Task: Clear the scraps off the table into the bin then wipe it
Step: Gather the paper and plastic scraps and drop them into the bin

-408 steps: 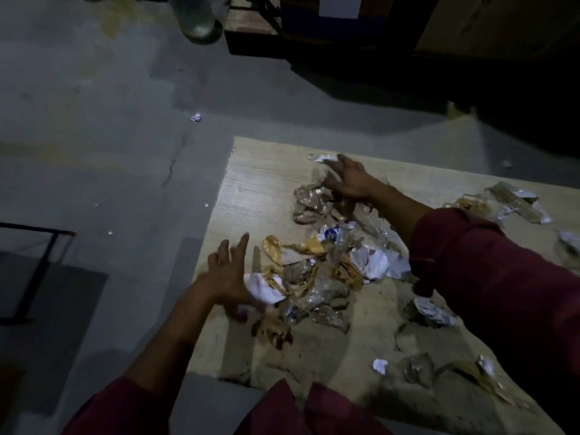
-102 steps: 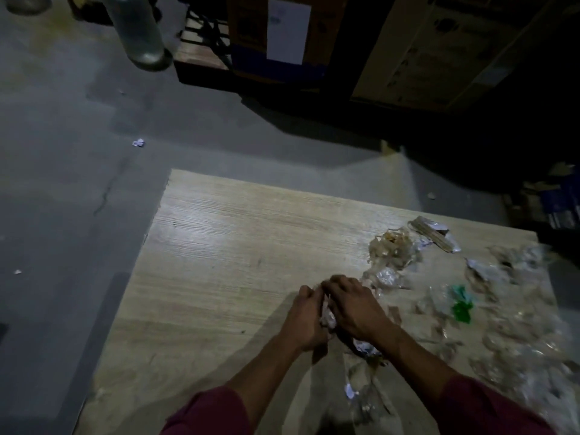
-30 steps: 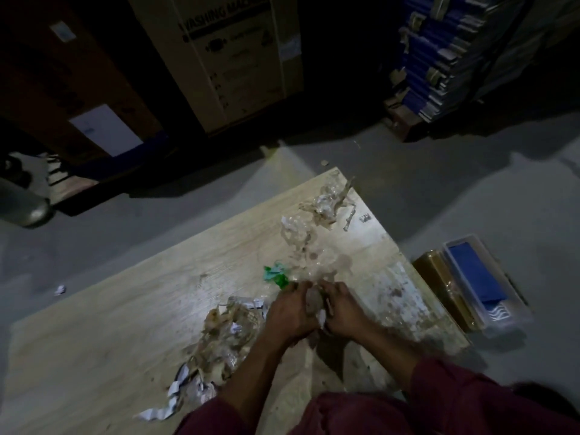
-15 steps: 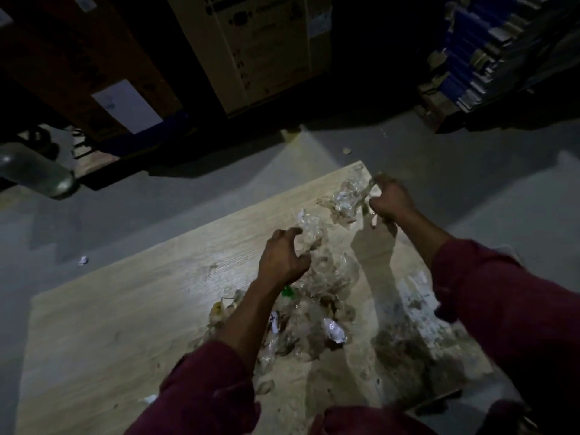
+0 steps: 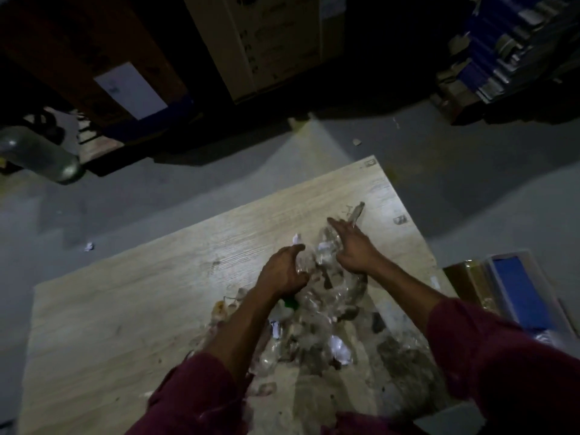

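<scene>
Both hands work at the far end of a heap of scraps [image 5: 317, 324] on a pale wooden table [image 5: 125, 309]. The left hand [image 5: 282, 273] is cupped over the heap's left side, its fingers curled down into clear plastic wrappers, though the blur hides whether it really grips any of them. The right hand [image 5: 354, 249] lies flatter, fingers stretched out toward the far corner of the table and pressing on the crinkled plastic beneath them. The heap runs from between the hands back toward the person, a mix of clear wrappers, white paper bits and one green piece [image 5: 290, 304] just beside the left wrist. A thin strip of scrap [image 5: 357, 211] pokes out beyond the right fingertips, and a small bit [image 5: 400, 219] lies apart near the table's right edge. Dark smears mark the tabletop to the right of the heap. Dark red sleeves [image 5: 489, 356] cover both forearms. On the grey floor, a clear container with a blue thing inside [image 5: 518, 293] sits just off the table's right side, a white crumpled scrap [image 5: 88, 246] lies to the left, and cardboard boxes [image 5: 276, 42] stand in the shadows behind.
</scene>
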Available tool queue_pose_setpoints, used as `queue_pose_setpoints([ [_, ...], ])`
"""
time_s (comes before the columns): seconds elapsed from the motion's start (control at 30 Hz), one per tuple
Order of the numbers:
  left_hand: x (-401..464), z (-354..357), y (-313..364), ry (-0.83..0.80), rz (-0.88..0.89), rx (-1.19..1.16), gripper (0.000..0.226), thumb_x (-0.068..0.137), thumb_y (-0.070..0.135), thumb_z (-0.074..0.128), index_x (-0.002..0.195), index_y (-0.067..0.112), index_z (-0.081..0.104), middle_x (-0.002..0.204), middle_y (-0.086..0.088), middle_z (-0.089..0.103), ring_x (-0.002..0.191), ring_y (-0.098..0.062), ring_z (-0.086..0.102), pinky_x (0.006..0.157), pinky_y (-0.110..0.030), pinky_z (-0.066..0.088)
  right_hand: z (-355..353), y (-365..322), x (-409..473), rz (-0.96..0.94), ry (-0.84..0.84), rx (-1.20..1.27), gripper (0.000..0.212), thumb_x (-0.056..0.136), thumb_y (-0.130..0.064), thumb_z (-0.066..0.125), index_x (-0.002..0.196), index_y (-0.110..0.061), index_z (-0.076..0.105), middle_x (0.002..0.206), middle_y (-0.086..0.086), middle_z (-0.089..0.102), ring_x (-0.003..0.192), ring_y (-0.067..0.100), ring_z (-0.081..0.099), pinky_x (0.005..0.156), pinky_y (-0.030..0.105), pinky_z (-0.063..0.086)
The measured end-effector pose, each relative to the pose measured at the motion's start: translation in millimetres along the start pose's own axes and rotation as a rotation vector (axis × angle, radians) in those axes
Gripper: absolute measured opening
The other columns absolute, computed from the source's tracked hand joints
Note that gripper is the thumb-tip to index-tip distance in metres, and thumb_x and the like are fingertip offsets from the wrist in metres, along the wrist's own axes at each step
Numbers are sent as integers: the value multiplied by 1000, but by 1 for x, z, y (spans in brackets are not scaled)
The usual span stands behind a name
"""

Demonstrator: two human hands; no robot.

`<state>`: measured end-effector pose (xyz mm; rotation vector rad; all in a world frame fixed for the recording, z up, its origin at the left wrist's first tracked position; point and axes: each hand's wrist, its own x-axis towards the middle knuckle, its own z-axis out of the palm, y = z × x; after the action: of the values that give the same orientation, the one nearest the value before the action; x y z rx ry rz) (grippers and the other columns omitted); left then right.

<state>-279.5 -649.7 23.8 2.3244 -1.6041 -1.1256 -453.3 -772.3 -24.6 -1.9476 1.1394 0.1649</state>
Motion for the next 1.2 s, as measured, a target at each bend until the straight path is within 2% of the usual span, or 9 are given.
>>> queue_pose_setpoints([
  [0.1,-38,-8,-23,-8,1,-16,97,72,65,66,156,29,34,160,-7,38,145,-28,38,115,-38,36,4,1,-29,-60,-39,37,91,83,-18,63,161,-35,20,171,12,8,155,37,20,121,48,34],
  [0.17,-59,-8,-40,-130,-22,21,129,57,75,75,160,40,7,170,-8,9,154,-33,13,122,-53,26,3,7,-42,-130,-110,-74,103,80,-29,73,159,-46,10,172,5,-9,157,37,6,122,56,29],
  [0.27,-77,10,-48,-313,-14,248,162,47,67,91,149,43,-34,163,-9,-34,151,-40,-22,122,-66,7,6,13,-50,-145,-319,-245,143,60,-51,91,150,-59,-20,163,-8,-38,155,39,-16,121,67,22],
  [0.37,-79,42,-49,-305,12,346,171,44,59,96,143,42,-42,159,-13,-41,150,-43,-24,119,-70,13,17,1,-55,-155,-397,-485,167,46,-47,100,140,-59,-37,154,-6,-51,153,46,-17,114,75,26],
  [0.5,-70,71,-49,-115,6,340,158,54,55,92,154,32,-30,165,-18,-19,151,-46,4,112,-61,37,32,-13,-59,-167,-283,-666,151,62,-32,94,149,-53,-28,163,5,-39,152,50,6,106,69,40],
  [0.67,-60,81,-43,173,13,207,106,76,43,73,160,24,12,145,-13,39,121,-36,50,92,-42,51,55,-19,-54,-264,-110,-531,104,77,-48,80,158,-42,16,170,11,-6,140,46,37,98,52,52],
  [0.83,-58,76,-38,324,14,-169,75,74,34,78,144,22,53,128,-6,60,112,-26,62,91,-29,48,54,-21,-53,-319,-10,-320,75,76,-37,78,145,-33,51,164,2,29,134,32,52,102,44,53],
  [0.97,-58,58,-30,419,40,-282,70,57,22,81,127,24,69,107,0,70,97,-20,69,82,-20,48,40,-25,-56,-363,40,-110,58,69,-26,80,127,-19,71,138,2,63,119,27,66,98,34,54],
  [1.2,-72,-6,12,541,157,-377,60,58,38,58,113,22,77,96,5,73,87,2,61,79,-3,43,5,-56,-76,-370,259,249,53,65,-46,68,106,-14,79,112,6,76,101,26,73,92,39,59],
])
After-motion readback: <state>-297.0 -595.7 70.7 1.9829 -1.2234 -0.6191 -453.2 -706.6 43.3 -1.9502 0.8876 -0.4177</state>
